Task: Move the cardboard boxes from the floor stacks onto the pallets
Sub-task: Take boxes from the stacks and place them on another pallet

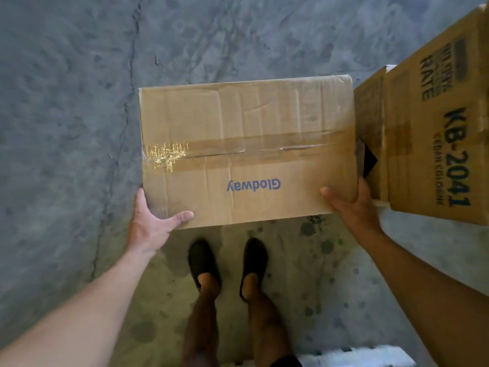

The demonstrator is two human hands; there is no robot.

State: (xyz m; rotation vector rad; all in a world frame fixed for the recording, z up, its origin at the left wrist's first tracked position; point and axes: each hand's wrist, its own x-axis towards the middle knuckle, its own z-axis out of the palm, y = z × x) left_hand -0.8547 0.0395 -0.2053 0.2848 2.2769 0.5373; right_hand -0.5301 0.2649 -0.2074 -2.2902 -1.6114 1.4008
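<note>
Over the grey concrete floor (66, 102), just ahead of the black shoes (203, 260), a taped cardboard box (246, 144) printed "Glodway" is being held level between both hands; the left hand (150, 223) is gripping its near left corner, thumb lying on the top face, fingers going out of sight down the side; the right hand (349, 202) is clamping the near right corner likewise, thumb on top; just beside it on the right, a larger box (436, 128) marked "KB-2041" is standing against a worn carton (370, 123).
</note>
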